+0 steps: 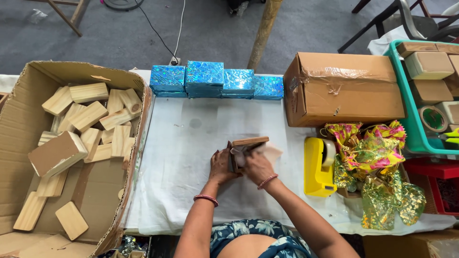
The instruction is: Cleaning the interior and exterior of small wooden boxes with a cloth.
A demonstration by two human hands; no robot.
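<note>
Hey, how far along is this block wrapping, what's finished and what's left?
Done: four blocks in shiny blue wrap stand in a row at the table's far edge. In hand: the left hand and right hand hold one wooden block against pale paper. Left: many bare wooden blocks lie in the open cardboard box.

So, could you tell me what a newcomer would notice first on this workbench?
Probably the row of shiny blue holographic wrapped boxes at the table's far edge. Then the large open cardboard carton of pale wooden blocks at left, and both hands, left hand and right hand, holding a brown wooden block mid-table.
</note>
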